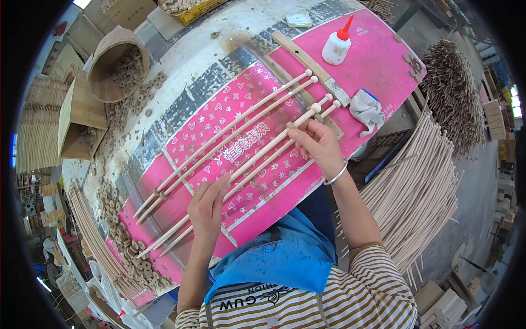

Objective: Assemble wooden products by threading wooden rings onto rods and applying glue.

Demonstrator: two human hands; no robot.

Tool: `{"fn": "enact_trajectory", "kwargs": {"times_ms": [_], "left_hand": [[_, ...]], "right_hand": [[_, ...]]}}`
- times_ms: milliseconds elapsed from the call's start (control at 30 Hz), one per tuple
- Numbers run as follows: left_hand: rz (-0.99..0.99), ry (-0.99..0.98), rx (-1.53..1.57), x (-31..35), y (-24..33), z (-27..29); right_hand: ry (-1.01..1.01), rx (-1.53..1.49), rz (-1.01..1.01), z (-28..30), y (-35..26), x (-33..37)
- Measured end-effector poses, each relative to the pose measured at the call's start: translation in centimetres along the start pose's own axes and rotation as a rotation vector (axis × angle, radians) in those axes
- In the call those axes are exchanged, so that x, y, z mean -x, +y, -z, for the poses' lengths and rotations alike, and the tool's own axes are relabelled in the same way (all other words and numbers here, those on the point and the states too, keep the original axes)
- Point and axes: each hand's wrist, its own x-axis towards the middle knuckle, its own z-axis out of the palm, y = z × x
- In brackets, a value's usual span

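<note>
Wooden rod point(260, 155), ball-tipped beyond the right hand point(316, 143), sat pinched there; the left hand point(207, 205) hid its grip from me.

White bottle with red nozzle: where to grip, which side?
Probably round the white body, from the right. It's broad and rounded, while the red nozzle narrows to a tip; a wooden bar lies on its left, pink sheet on its right.

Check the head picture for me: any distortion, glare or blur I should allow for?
Head view: fisheye distortion, with the sticks at far left bowing near the black rim; head view: a washed-out bright patch at the right edge; head view: left hand, right hand and held stick show no obvious blur.
</note>
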Motion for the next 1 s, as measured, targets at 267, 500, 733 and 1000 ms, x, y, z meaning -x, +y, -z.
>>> {"fn": "enact_trajectory", "kwargs": {"times_ms": [267,500,733,1000], "left_hand": [[-0.095,0.05,-0.074,-5.0,-0.7,-3.5],[-0.128,0.037,-0.141,-6.8,-0.8,-5.9],[-0.219,0.044,-0.394,-6.9,-0.6,-6.7],[-0.177,0.08,-0.342,-6.9,-1.7,-3.7]], "right_hand": [[0.309,0.162,0.185,3.4,-0.6,-1.8],[0.329,0.117,0.19,5.6,0.0,-1.1],[0.306,0.132,0.194,5.8,0.4,-0.7],[0.282,0.143,0.203,6.3,0.4,0.3]]}}
